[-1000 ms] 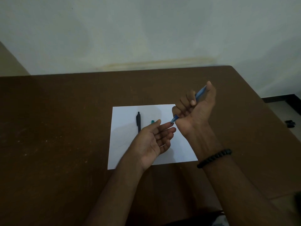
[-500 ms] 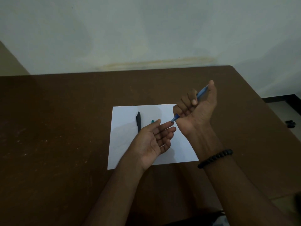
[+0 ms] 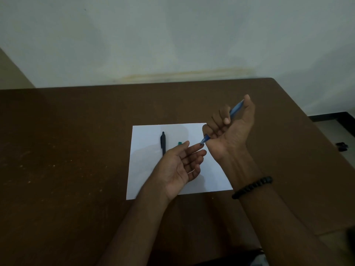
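Observation:
My right hand (image 3: 232,129) grips a blue pen (image 3: 235,108) in a fist above the table, thumb at the pen's upper end and the tip pointing down-left. The pen's tip meets the index fingertip of my left hand (image 3: 180,166), which is held palm up with relaxed fingers over a white sheet of paper (image 3: 146,164). A black pen (image 3: 163,142) lies on the sheet, left of my left hand. A small teal piece (image 3: 180,143) shows just past my left fingertips, mostly hidden.
The brown table (image 3: 67,169) reaches to a pale wall at the back. Its right edge runs diagonally, with floor and a small dark object (image 3: 341,146) beyond. A black bead bracelet (image 3: 251,187) is on my right wrist.

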